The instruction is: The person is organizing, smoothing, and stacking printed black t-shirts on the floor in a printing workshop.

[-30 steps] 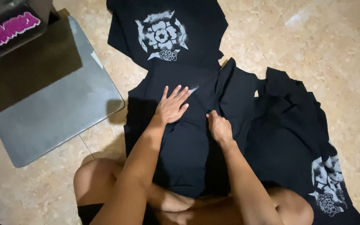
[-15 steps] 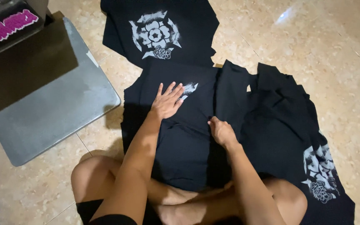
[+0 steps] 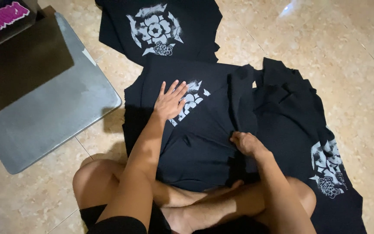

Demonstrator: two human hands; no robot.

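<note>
Right hand (image 3: 245, 144) clenched on a bunched fold of the black cotton shirt with a white flower print (image 3: 204, 143), spread on the floor before the crossed legs. Left hand (image 3: 169, 100) released, fingers splayed flat, pressing the same shirt beside its print, up and left of the pinch. Shirt's long axis runs away from the body. Right of this shirt: a rumpled heap of black printed shirts (image 3: 299, 130). Beyond it: another flat shirt (image 3: 161, 30). Left of it: grey metal plate (image 3: 44, 117).
</note>
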